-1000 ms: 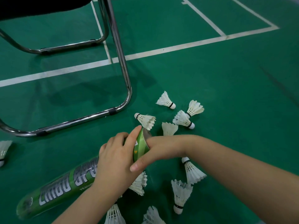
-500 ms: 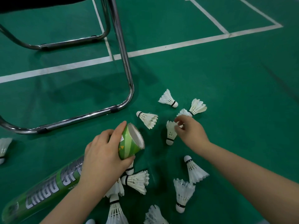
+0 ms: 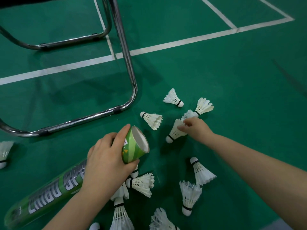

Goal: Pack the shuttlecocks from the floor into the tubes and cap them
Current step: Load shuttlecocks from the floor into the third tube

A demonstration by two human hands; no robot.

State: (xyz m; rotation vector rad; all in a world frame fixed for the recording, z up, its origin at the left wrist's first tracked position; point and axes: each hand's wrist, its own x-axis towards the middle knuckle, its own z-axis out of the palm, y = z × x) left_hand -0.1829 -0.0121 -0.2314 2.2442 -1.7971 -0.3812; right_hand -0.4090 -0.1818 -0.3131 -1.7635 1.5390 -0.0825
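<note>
Nearest the wearer, low in view: seven loose shuttlecocks (image 3: 141, 183) on the green floor (image 3: 240, 122), two cut by the bottom edge, one partly under the left forearm
Tubes: one green tube (image 3: 49, 196), slanting from lower left up to an uncapped mouth at centre; whether that end touches the floor cannot be told
Left hand: left hand (image 3: 108, 160) grasps the tube just behind its open mouth, fingers curled round it
Right hand: right hand (image 3: 194, 130) reaches beyond the mouth, fingertips pinching a feather skirt
Pinched shuttlecock (image 3: 174, 134): one, outside the tube, cork pointing down-left, near the mouth but apart from it
Around the right hand: four far shuttlecocks (image 3: 152, 120) on the floor, one half hidden behind the fingers
Left edge: one lone shuttlecock (image 3: 4, 151), well apart from the rest
Tally: thirteen shuttlecocks visible
Farther back: one chair frame (image 3: 126, 63) of chrome tubing, two rails on the floor
Farthest: four white court lines (image 3: 182, 41)
</note>
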